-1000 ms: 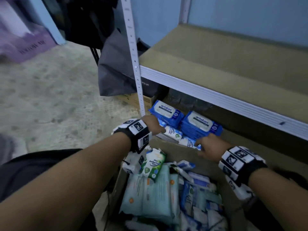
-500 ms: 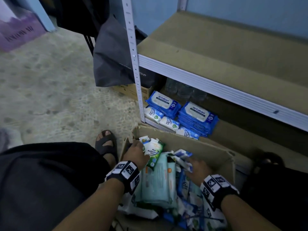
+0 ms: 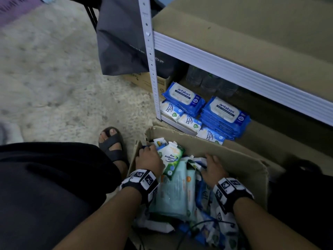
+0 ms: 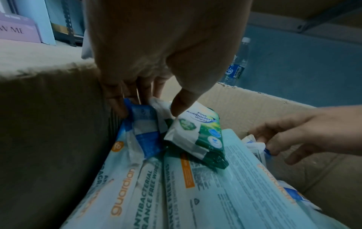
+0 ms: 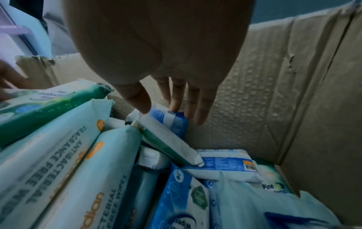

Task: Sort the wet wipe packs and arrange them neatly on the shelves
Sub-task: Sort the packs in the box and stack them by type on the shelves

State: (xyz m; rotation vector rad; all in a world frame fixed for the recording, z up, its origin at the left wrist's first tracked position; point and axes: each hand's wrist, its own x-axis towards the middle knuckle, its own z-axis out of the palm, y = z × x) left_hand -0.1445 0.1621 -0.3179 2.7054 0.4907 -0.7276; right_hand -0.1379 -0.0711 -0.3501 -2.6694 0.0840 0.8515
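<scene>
An open cardboard box (image 3: 234,159) in front of me is packed with wet wipe packs, among them large teal guardian packs (image 3: 176,192). My left hand (image 3: 146,150) is in the box's far left corner. Its fingers (image 4: 117,105) curl over a small blue pack (image 4: 143,124), and its thumb presses the top of a green-and-white Pine Antibacterial pack (image 4: 197,134). My right hand (image 3: 210,159) reaches in near the far wall. Its straight fingers (image 5: 199,111) touch the top of a small blue-and-white pack (image 5: 170,122). Blue antabax packs (image 3: 225,112) and small white packs (image 3: 171,110) lie on the bottom shelf.
The metal shelf post (image 3: 149,60) stands just beyond the box. A bare upper shelf board (image 3: 252,33) juts out above the stacked packs. Water bottles (image 3: 207,82) stand at the back of the bottom shelf. A grey bag (image 3: 122,42) hangs left of the post, and my sandalled foot (image 3: 111,143) is beside the box.
Both hands have come back from the packs on the bottom shelf and gone down into the box. My view has tilted lower with them.
</scene>
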